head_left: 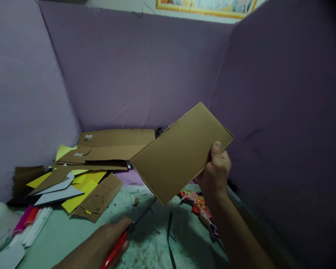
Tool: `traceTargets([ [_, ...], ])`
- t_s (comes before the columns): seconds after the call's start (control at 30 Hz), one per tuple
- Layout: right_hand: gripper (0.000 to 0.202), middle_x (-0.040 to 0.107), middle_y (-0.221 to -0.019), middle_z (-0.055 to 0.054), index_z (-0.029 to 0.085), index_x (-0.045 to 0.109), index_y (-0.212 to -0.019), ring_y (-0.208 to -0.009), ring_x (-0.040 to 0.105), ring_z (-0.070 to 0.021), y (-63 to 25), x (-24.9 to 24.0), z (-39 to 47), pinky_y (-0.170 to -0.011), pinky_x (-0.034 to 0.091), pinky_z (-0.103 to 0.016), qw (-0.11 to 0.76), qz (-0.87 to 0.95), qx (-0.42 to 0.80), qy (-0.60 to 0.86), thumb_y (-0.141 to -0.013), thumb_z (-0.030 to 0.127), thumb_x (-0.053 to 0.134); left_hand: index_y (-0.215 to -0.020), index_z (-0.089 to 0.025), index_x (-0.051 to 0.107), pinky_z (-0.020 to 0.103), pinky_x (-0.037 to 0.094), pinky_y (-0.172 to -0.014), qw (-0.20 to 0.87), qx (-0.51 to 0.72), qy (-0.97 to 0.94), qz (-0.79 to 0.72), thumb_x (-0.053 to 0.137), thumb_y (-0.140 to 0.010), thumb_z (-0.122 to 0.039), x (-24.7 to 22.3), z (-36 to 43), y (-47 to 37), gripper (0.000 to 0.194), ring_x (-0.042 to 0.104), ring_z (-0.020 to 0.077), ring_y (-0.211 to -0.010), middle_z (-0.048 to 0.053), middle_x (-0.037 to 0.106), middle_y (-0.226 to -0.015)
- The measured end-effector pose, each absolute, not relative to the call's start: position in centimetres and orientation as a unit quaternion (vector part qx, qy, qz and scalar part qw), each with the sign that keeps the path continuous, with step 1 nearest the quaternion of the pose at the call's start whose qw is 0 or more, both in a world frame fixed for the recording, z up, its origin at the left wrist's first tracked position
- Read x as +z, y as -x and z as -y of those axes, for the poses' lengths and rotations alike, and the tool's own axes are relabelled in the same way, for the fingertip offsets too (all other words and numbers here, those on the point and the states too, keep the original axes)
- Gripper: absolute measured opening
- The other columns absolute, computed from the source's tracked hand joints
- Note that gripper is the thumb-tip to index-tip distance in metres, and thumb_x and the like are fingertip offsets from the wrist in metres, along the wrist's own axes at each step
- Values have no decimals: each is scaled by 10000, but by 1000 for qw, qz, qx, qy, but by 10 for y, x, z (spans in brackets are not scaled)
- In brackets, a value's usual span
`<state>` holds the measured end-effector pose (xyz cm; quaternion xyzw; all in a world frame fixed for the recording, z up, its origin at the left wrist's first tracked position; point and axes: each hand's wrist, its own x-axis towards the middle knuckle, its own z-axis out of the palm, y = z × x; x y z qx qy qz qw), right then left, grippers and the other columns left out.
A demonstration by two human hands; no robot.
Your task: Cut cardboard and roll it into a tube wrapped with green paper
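My right hand [216,173] grips a flat brown cardboard piece [182,153] by its lower right edge, thumb on the near face. The rectangular piece is raised and tilted above the table. My left hand [109,239], low in the view, is closed around a red-handled cutting tool [116,252]. Its thin dark blade points up and right, ending near the cardboard's lower corner; whether it is scissors or a knife I cannot tell. Beneath the cardboard, a patterned red strip of material [197,203] and a narrow black strip [169,228] lie on the table.
A large folded cardboard sheet [120,152] lies at the back left, above yellow paper [85,194] and grey-white pieces [58,195]. Markers [35,226] and a white container [1,226] sit at the far left. Purple walls [145,71] enclose the green-covered table [58,235].
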<state>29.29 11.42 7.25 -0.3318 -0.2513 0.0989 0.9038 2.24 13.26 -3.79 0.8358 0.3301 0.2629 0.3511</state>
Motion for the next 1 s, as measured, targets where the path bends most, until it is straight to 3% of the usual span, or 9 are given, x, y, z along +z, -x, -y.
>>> traceTargets([
  [0.13,319,665,-728,7,175,588,-840,-665,663,-190,-292,71,-114,-679,564,-384,896,250,125,346,-737,471,649,-956,-217,520,222,377,-444,513,344,-677,-401,528,-820,-514,-3,-137,-25,326,533,146,-483,-14,584,-616],
  [0.23,356,684,-748,9,188,596,-874,-639,659,-185,-281,64,-112,-658,561,-372,877,263,161,369,-715,496,678,-1011,-217,458,280,498,-561,600,424,-559,-384,619,-796,-492,20,-136,-27,384,602,182,-634,-2,616,-726],
  [0.47,391,720,-787,-52,169,652,-887,-779,675,-239,-250,36,-105,-673,552,-344,786,316,275,455,-707,509,715,-1001,-216,513,244,445,-728,541,456,-604,-367,677,-767,-353,20,-129,-21,316,535,141,-799,-14,573,-848],
  [0.63,389,737,-813,-62,177,673,-903,-774,685,-240,-241,28,-91,-668,552,-310,738,306,340,496,-692,496,738,-947,-223,512,247,411,-674,551,415,-631,-354,627,-742,-283,9,-124,-26,242,462,131,-711,-41,489,-772],
  [0.73,426,743,-835,-87,174,682,-922,-765,694,-263,-237,19,-72,-690,556,-360,717,293,384,502,-686,526,728,-939,-227,495,257,400,-688,560,408,-629,-354,582,-762,-257,4,-121,-30,200,457,136,-720,-41,472,-783],
  [0.9,547,729,-980,-143,165,629,-1123,-876,687,-310,-212,1,-33,-819,513,-446,699,271,472,464,-653,401,780,-934,-218,500,290,418,-730,555,397,-641,-351,572,-777,-268,-1,-113,-36,180,505,163,-773,-14,514,-834],
  [1.0,656,722,-1011,-150,175,541,-1247,-915,680,-330,-198,-3,-22,-819,510,-464,721,205,516,414,-661,363,768,-932,-217,500,290,434,-662,532,368,-674,-358,547,-809,-342,0,-111,-35,182,520,171,-721,-9,527,-797],
])
